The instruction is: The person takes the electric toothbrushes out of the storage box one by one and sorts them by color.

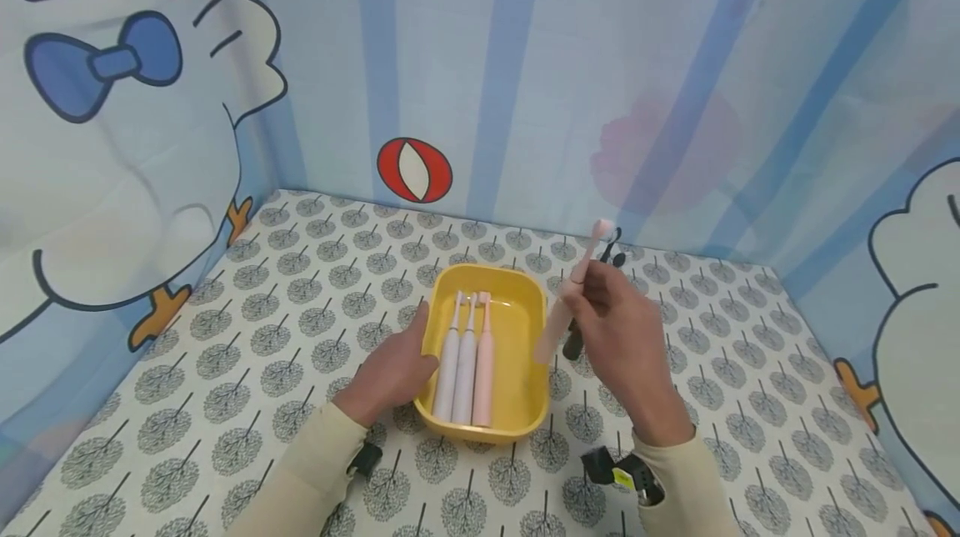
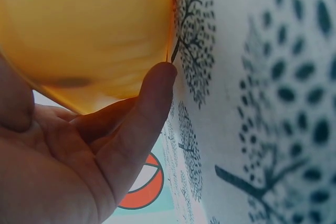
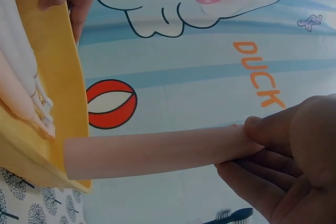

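Note:
A yellow tray [image 1: 519, 387] stands on the patterned cloth. In it, side by side along the left, lie two pale lilac electric toothbrushes [image 1: 447, 370] and a pink electric toothbrush [image 1: 483, 374], heads toward the far end. My left hand [image 1: 395, 366] grips the tray's left wall, thumb over the rim and fingers outside, seen close in the left wrist view. My right hand [image 1: 628, 335] pinches a second pink electric toothbrush [image 3: 147, 157] near its neck. It is raised and tilted, head up, its handle end at the tray's right rim.
Dark toothbrushes [image 1: 573, 345] lie on the cloth [image 1: 322, 404] right of the tray, partly hidden behind my right hand. A cartoon-printed fabric backdrop [image 1: 465, 62] rises along the back and both sides.

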`<state>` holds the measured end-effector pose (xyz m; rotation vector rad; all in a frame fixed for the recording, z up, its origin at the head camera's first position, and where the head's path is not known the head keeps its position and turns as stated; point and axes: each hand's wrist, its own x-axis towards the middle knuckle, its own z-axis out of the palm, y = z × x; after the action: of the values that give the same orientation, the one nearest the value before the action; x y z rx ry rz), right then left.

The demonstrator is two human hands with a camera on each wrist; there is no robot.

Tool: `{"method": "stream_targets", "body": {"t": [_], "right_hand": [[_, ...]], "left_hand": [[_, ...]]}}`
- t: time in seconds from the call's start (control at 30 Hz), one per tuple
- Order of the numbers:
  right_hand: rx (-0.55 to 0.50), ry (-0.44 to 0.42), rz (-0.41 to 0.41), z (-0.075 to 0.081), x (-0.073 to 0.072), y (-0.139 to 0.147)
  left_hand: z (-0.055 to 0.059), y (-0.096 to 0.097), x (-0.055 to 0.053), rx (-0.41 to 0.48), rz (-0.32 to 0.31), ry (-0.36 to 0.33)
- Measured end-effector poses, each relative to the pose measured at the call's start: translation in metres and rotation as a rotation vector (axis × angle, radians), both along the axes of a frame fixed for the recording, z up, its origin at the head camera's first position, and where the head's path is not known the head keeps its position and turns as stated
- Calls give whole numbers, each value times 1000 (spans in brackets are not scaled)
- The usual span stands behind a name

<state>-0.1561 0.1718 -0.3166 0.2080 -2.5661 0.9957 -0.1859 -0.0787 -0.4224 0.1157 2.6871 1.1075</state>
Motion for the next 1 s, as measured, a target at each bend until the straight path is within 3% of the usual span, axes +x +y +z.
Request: {"method": "stream_targets", "body": {"t": [0.37, 0.6, 1.0], "right_hand": [[31, 89, -31, 3, 10, 14], [55, 67, -94, 3, 13, 27], [17, 27, -131, 1, 8, 46]], "left_hand": [[2, 0, 0, -2, 0, 2], [0, 0, 0, -14, -3, 5], [-1, 0, 0, 1, -4, 13]]}}
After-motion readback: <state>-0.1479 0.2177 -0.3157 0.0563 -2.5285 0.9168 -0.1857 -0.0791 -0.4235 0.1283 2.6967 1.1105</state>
